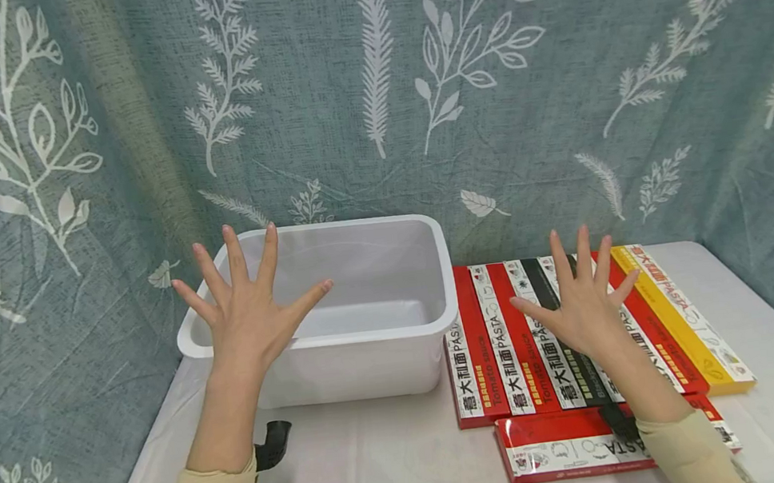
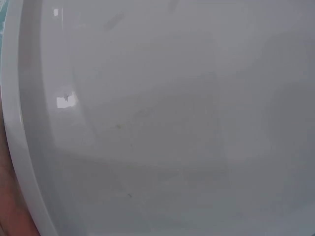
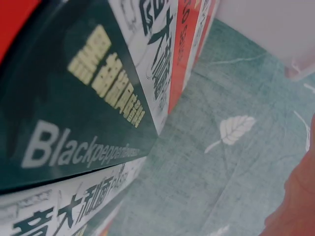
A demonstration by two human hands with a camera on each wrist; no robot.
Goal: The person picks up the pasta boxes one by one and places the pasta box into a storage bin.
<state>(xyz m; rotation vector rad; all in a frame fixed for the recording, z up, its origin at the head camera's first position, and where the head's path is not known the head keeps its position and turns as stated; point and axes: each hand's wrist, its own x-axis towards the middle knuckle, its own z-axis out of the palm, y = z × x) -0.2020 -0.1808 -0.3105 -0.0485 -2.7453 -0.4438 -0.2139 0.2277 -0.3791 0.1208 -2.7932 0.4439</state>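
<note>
My left hand (image 1: 245, 311) is spread wide with straight fingers, overlapping the front left of a white plastic tub (image 1: 345, 371) in the head view. It holds nothing. The left wrist view is filled by the tub's smooth wall (image 2: 172, 123), with a bit of the hand at the lower left edge. My right hand (image 1: 587, 313), fingers also fanned out and holding nothing, hovers over a row of pasta boxes (image 1: 475, 343) in red, black and yellow. A black pepper pasta box (image 3: 74, 98) looms close in the right wrist view. One red pasta box (image 1: 551, 455) lies crosswise in front of the row.
A white cloth-covered table (image 1: 370, 461) carries the tub on the left and the boxes on the right. Behind and along both sides hangs a blue-green curtain (image 1: 312, 105) with white leaf prints. Black wrist straps (image 1: 273, 445) show under the forearms.
</note>
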